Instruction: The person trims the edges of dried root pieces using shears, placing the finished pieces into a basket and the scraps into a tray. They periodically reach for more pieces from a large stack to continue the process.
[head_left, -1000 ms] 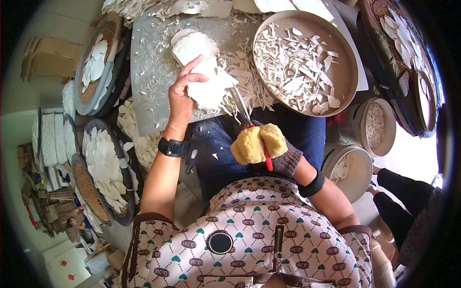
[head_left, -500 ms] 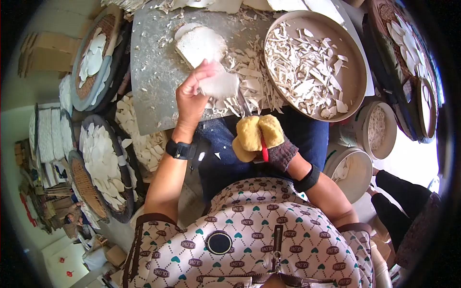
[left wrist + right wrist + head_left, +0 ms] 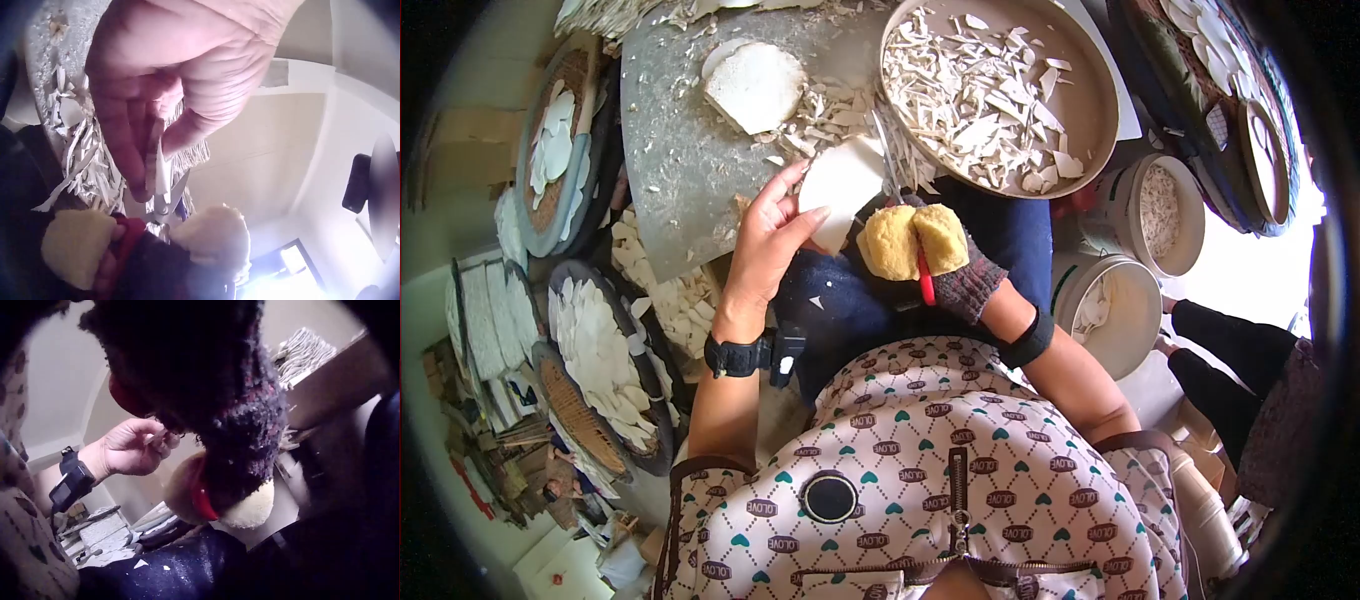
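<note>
Between the thumb and fingers of my left hand (image 3: 762, 245) a thin white slice (image 3: 840, 188) is pinched, its edge right beside the blades of the scissors (image 3: 926, 287). The left wrist view shows the slice (image 3: 164, 170) edge-on, close to the scissors' pivot (image 3: 161, 209). My right hand (image 3: 972, 282), in a dark knitted glove, grips the scissors by red handles wrapped in yellow foam (image 3: 890, 243); the foam hides most of its fingers. Farther up the metal-topped table (image 3: 670, 150) lies a small stack of rounded white slices (image 3: 755, 88).
White offcuts (image 3: 835, 105) are strewn over the table. A round tray (image 3: 1106, 100) full of cut strips overhangs its near right edge. Two buckets (image 3: 1138, 335) stand to the right, below woven trays (image 3: 1250, 60). More trays of white pieces (image 3: 595, 360) lean at left.
My left hand has lifted a slice from beside the stack and brought it back towards me, to the scissors. The right hand keeps its grip. The head view has shifted slightly.
</note>
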A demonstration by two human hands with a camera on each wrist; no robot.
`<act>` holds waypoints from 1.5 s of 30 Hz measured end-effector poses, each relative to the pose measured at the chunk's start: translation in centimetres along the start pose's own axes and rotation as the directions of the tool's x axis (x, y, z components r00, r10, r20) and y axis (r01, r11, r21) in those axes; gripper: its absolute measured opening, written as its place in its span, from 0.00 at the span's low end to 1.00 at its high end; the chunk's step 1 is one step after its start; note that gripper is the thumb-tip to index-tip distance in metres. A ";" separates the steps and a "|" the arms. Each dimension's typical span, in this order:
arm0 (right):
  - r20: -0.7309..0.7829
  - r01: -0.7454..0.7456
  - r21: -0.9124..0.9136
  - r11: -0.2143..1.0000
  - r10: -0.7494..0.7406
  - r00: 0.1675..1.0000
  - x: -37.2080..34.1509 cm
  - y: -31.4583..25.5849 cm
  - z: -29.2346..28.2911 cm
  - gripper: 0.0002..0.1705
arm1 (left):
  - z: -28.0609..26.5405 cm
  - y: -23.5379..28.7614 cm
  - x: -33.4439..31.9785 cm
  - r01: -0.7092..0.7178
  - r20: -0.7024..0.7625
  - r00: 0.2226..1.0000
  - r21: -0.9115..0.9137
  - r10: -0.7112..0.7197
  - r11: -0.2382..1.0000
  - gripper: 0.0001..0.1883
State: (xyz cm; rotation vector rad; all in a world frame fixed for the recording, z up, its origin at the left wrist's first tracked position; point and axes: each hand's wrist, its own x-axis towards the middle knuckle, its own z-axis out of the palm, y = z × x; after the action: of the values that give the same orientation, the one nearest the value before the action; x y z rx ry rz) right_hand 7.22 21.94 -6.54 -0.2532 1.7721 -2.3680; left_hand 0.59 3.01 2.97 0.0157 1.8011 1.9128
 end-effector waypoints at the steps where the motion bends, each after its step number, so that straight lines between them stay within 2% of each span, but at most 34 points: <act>1: 0.004 -0.017 0.052 0.998 0.017 1.000 -0.2 0.1 0.0 0.13 | -0.2 -0.1 0.0 -0.003 0.020 1.000 -0.012 0.003 1.000 0.27; 4: 0.068 0.037 -0.023 0.999 -0.035 0.997 -0.1 -1.0 -0.3 0.13 | 0.2 -0.7 0.0 -0.113 -0.172 0.981 -0.117 0.092 0.987 0.26; 5: 0.067 0.016 -0.044 0.999 -0.013 0.998 -0.5 -1.9 -0.3 0.14 | 0.6 -1.2 0.0 -0.163 -0.267 0.956 -0.134 0.123 0.978 0.23; 7: 0.070 -0.020 -0.049 0.999 0.024 0.997 -0.7 -2.6 0.0 0.14 | 1.9 -2.4 0.7 -0.348 -0.480 0.845 -0.160 0.235 0.924 0.22; 8: 0.074 -0.038 -0.032 0.999 0.041 0.996 -0.9 -2.6 0.1 0.14 | 2.2 -2.9 0.8 -0.360 -0.510 0.833 -0.206 0.214 0.910 0.22; 11: 0.081 0.035 -0.187 0.982 -0.020 0.997 -1.1 -1.8 0.4 0.14 | 3.7 -2.5 0.5 -0.323 -0.517 0.827 -0.115 0.221 0.939 0.22; 14: 0.099 0.116 -0.289 0.950 -0.091 0.991 -1.0 -2.4 0.6 0.14 | 2.4 -2.8 1.1 -0.303 -0.472 0.851 -0.083 0.231 0.949 0.23; 18: 0.115 0.100 -0.274 0.957 -0.070 0.991 -0.8 -2.5 0.7 0.12 | 1.9 -2.6 1.3 -0.339 -0.458 0.847 -0.072 0.271 0.938 0.23; 24: 0.079 -0.008 -0.279 0.960 0.032 0.996 -1.7 -1.0 0.7 0.12 | 1.2 -2.4 1.2 -0.305 -0.426 0.871 -0.084 0.243 0.949 0.22; 27: 0.146 0.111 -0.301 0.947 -0.069 0.987 -1.3 -1.6 0.8 0.12 | 0.8 -1.9 1.2 -0.310 -0.407 0.875 -0.055 0.262 0.949 0.22; 29: 0.129 0.091 -0.218 0.972 -0.064 0.990 -0.9 -1.7 0.7 0.11 | 0.7 -1.8 1.0 -0.269 -0.316 0.917 -0.033 0.245 0.963 0.23; 30: 0.088 0.010 -0.112 0.994 0.000 0.996 -0.8 -1.6 0.8 0.11 | 0.7 -1.7 0.9 -0.248 -0.269 0.934 -0.019 0.234 0.969 0.23; 33: 0.120 0.085 -0.152 0.985 -0.067 0.990 -0.2 -1.8 0.7 0.12 | 1.4 -1.2 0.6 -0.212 -0.257 0.947 -0.054 0.192 0.976 0.24; 34: 0.134 0.133 -0.197 0.971 -0.108 0.985 0.0 -1.5 0.7 0.12 | 1.7 -1.5 0.5 -0.249 -0.301 0.928 -0.064 0.219 0.966 0.26; 36: 0.149 0.048 -0.091 0.995 -0.034 0.988 0.1 -1.9 0.8 0.13 | 1.9 -2.7 0.9 -0.303 -0.416 0.875 -0.076 0.246 0.950 0.28; 38: 0.196 -0.227 0.208 0.952 0.186 0.963 0.1 -4.3 1.4 0.13 | 2.1 -3.6 1.2 -0.326 -0.502 0.830 -0.083 0.243 0.942 0.30; 40: 0.159 -0.046 0.006 0.999 0.044 0.986 -0.1 -3.5 1.3 0.13 | 2.3 -3.7 1.3 -0.334 -0.514 0.827 -0.124 0.227 0.935 0.30; 42: 0.147 -0.055 -0.023 0.998 0.058 0.987 -0.3 -2.2 1.2 0.12 | 2.1 -3.7 1.5 -0.316 -0.502 0.840 -0.141 0.207 0.938 0.29; 43: 0.147 -0.154 0.053 0.987 0.144 0.978 -0.4 -1.8 1.1 0.13 | 1.6 -3.5 1.5 -0.294 -0.484 0.853 -0.138 0.195 0.946 0.28; 45: 0.148 -0.207 0.139 0.968 0.186 0.971 -0.3 -1.7 1.2 0.13 | 1.1 -2.9 1.6 -0.268 -0.434 0.882 -0.140 0.184 0.953 0.28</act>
State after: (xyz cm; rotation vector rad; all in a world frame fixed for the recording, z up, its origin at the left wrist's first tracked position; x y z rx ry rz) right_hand 7.76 21.43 -4.55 -0.1996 1.4735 -2.2735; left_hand 0.60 4.57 -0.15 -0.2844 1.9329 2.4035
